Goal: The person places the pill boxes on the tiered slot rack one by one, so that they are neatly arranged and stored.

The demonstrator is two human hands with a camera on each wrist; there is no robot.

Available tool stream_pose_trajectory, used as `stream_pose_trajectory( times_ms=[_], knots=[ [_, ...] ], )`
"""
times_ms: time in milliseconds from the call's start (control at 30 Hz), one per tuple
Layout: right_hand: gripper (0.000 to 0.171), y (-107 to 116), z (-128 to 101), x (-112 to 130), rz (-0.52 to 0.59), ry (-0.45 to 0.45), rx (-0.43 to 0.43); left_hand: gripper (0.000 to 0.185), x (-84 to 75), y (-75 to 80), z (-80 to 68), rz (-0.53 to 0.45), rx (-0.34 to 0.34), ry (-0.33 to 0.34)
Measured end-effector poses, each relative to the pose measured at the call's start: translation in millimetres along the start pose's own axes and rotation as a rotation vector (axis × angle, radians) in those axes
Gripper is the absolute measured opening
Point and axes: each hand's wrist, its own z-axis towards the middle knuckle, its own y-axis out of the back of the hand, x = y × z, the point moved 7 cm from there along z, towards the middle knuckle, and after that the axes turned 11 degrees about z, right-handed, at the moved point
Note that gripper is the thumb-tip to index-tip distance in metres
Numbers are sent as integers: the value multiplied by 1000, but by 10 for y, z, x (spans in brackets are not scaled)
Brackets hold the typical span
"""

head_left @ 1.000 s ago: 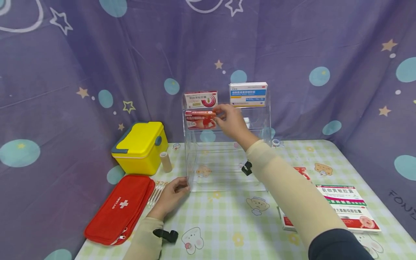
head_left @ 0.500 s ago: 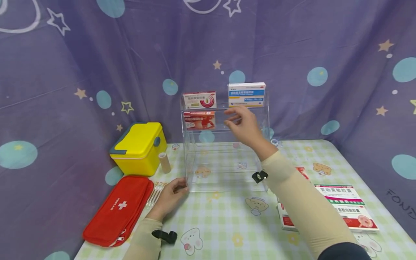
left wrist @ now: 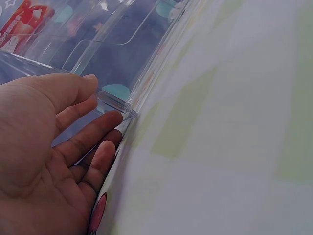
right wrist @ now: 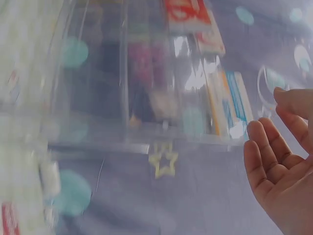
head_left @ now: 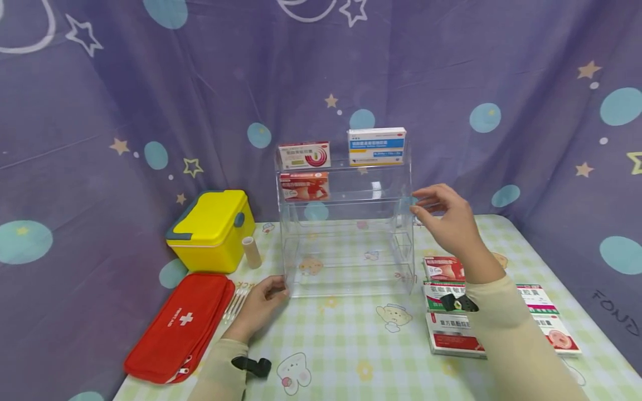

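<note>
Shelf unit [head_left: 345, 234] — clear plastic, upright at the middle of the table [head_left: 351, 345]. Head view: left hand [head_left: 261, 305] rests at its lower left corner; right hand [head_left: 446, 220] hovers just off its right side, fingers loosely spread, empty. Upper tiers hold three medicine boxes — red box [head_left: 304, 186] on the second. More boxes [head_left: 453, 312] lie below the right hand. Left wrist view: fingers [left wrist: 93, 134] straight, touching the corner. Right wrist view: fingers [right wrist: 266, 156] apart.

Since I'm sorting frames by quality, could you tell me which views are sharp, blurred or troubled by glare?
Head view: evenly lit and sharp, though the clear rack is faint against the cloth. Left wrist view: the left hand is sharp, the tablecloth soft and pale. Right wrist view: smeared by motion blur, with white glare on the rack; the right hand is clearer.
</note>
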Motion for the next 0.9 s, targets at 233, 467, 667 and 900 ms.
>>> stream_pose_trajectory(
  times_ms=[233, 467, 667, 900],
  knots=[
    [32, 402, -223, -306, -74, -66, -15, 37, -15, 12, -16, 3, -10, -12],
    [43, 626, -378, -674, -136, -221, 18, 39, -13, 0, -8, 9, -14, -4],
    [51, 726, -438, -963, -137, -293, 75, 39, -5, -6, -16, 9, -14, -8],
    [58, 718, -513, -1355, -120, -407, 155, 39, -16, -9, -17, 4, -11, -8]
  ],
)
